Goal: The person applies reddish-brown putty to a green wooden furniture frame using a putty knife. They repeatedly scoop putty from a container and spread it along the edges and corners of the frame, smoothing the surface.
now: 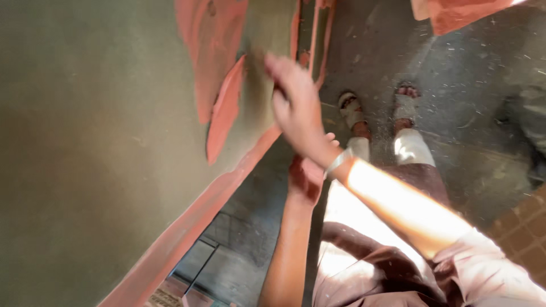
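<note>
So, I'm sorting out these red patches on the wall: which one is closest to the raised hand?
The narrow slanted red strip, just left of the right hand. The larger red patch sits above it, farther from the fingers.

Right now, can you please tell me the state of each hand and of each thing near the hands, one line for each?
right hand: open, fingers spread flat against the wall, blurred.
left hand: lower, near the wall's edge; grip cannot be told.
wall surface: grey-green, mostly bare of red coat.
red coating: patchy, partly gone.
red flake: loose, peeling off the wall.
bracelet: worn on the right wrist.
</note>
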